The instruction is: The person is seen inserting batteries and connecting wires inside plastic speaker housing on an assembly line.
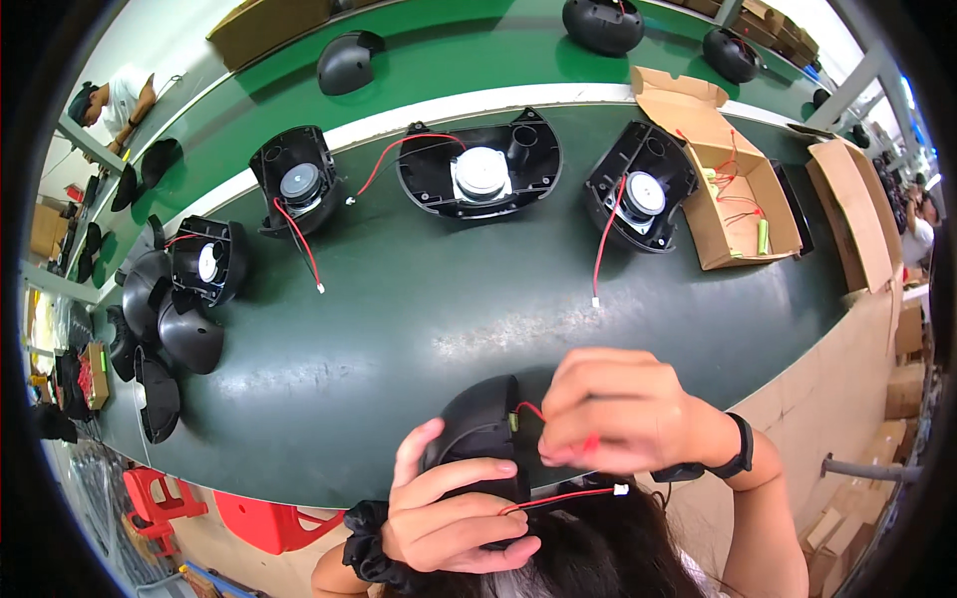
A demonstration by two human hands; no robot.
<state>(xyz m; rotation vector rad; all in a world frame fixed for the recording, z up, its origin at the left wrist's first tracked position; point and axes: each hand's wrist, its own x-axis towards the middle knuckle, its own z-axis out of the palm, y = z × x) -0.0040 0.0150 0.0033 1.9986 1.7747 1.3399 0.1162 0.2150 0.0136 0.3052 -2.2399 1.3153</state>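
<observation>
At the near edge of the dark-green bench (pixel 399 334), the left hand (pixel 454 513) clasps a black, rounded plastic shell (pixel 477 424), its fingers spread across it. Right of it, the right hand (pixel 623 419) pinches a thin red wire (pixel 529 408) from the shell between bunched, blurred fingers.

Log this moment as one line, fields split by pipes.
left hand: holds black housing | right hand: slightly blurred, at red wire | table: wired speakers, open cardboard box

the left hand (pixel 447 515) curls in a spread grip while the right hand (pixel 620 417) pinches near it.
</observation>
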